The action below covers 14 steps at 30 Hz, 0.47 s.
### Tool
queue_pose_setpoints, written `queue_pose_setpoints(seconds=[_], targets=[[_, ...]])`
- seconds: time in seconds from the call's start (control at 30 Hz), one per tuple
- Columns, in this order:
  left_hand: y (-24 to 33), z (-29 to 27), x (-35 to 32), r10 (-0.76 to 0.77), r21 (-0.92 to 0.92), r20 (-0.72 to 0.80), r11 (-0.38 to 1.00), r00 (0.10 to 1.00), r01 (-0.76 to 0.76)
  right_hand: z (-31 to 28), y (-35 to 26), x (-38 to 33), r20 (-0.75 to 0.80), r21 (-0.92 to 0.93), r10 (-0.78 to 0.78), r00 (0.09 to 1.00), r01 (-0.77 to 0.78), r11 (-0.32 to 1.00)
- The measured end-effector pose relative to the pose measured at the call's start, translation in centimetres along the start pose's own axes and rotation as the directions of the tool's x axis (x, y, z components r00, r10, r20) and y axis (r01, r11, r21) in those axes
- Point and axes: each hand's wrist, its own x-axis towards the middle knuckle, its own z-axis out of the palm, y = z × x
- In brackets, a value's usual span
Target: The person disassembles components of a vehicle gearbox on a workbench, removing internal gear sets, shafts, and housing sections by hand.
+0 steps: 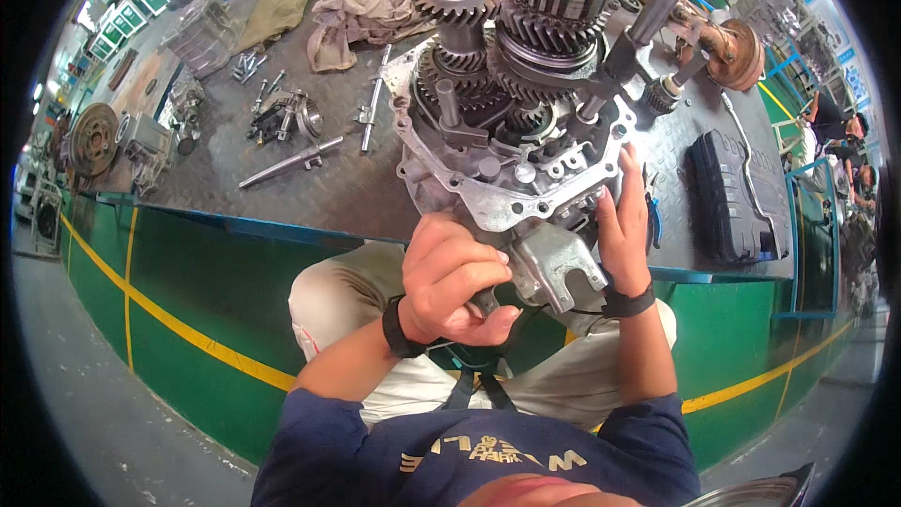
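Note:
In front of me at the table's edge stands an opened gearbox housing [488, 211] of pale metal. Upright gear shafts [554, 28] with stacked toothed wheels rise out of it. At its near side a notched metal bracket [554, 263] juts toward me. My left hand [455, 282] is left of this bracket, its fingers curled and closed round a small dark metal end that is mostly hidden. My right hand [624, 230] lies along the housing's right side, fingers stretched and thumb apart, touching the casing and gripping nothing.
Left of the housing lie metal rods [291, 162], a small shift mechanism [288, 117], bolts [247, 66] and a crumpled cloth [361, 14]. To the right are a black tool case [737, 197], a long wrench [748, 164] and blue-handled pliers [654, 216]. More castings [145, 145] stand far left.

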Motion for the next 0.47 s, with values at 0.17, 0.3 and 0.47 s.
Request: queue_pose_setpoints(seconds=[0.17,0.3,0.47], targets=[[0.6,-0.6,0.3,-0.068,0.026,0.058,0.997,0.996,0.066,-0.2,0.0,0.1,0.024,0.024,0.025,0.999,-0.026,0.999],[0.6,-1.1,0.6,-0.073,0.041,0.112,0.997,0.991,0.069,-0.2,-0.6,0.2,0.04,0.018,0.077,0.996,-0.078,0.997],[0.3,-0.7,0.2,-0.066,0.014,0.087,0.998,0.994,0.065,-0.5,-0.4,-0.1,0.069,0.051,0.076,0.995,-0.08,0.995]])
